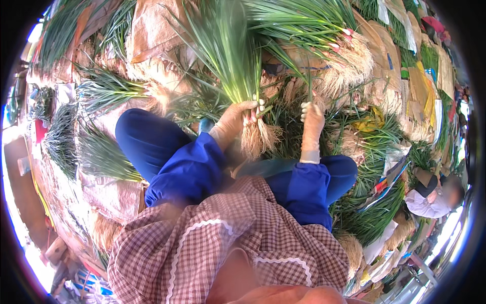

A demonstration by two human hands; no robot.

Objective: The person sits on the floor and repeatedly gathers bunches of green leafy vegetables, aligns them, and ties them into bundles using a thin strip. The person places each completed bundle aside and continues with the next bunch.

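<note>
My left hand [237, 116], in a pale glove, grips a bunch of green onions [235, 68] near the base. The long green leaves point away from me, and the tan roots [260, 138] hang toward my lap. Reddish-white bulbs show just below my fingers. To the right, my gloved right hand [312, 117] is closed in a fist. A thin green onion stalk [310, 83] rises out of it; its lower end is hidden in the fingers. Loose leaves and root scraps lie on the ground between and beyond both hands.
A large pile of green onions [303, 22] with matted roots lies ahead. Sacking [159, 28] covers more bundles. A small bundle [114, 89] rests at the left, and a yellow bag [370, 119] at the right. A person [433, 195] sits at far right among further bundles.
</note>
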